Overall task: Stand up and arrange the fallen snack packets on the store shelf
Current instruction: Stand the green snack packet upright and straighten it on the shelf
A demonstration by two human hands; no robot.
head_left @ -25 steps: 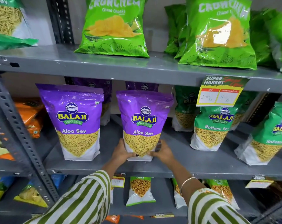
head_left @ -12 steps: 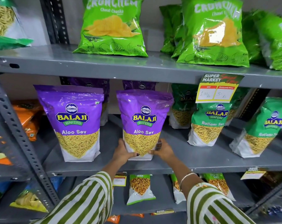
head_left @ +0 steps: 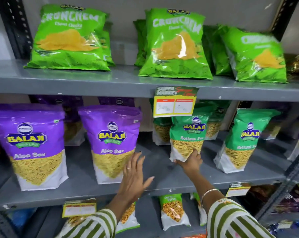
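Observation:
Two purple Aloo Sev packets stand upright on the middle shelf (head_left: 162,170), one at the left (head_left: 30,145) and one at the centre (head_left: 113,143). My left hand (head_left: 134,176) hovers with fingers spread just right of the centre purple packet, holding nothing. My right hand (head_left: 190,162) grips the bottom of a green Ratlami Sev packet (head_left: 188,134), which stands slightly tilted under the price tag. A second green Ratlami Sev packet (head_left: 243,141) leans upright further right.
Green Crunchem bags (head_left: 68,40) stand on the top shelf (head_left: 124,79). A yellow price tag (head_left: 175,102) hangs from that shelf's edge. More packets sit behind the front row and on the lower shelf (head_left: 172,212). Slotted metal uprights (head_left: 296,162) frame the right side.
Both hands let go of the centre purple packet. My right hand moved right and took hold of the green Ratlami Sev packet; my left hand opened beside the purple one. The view shifted right.

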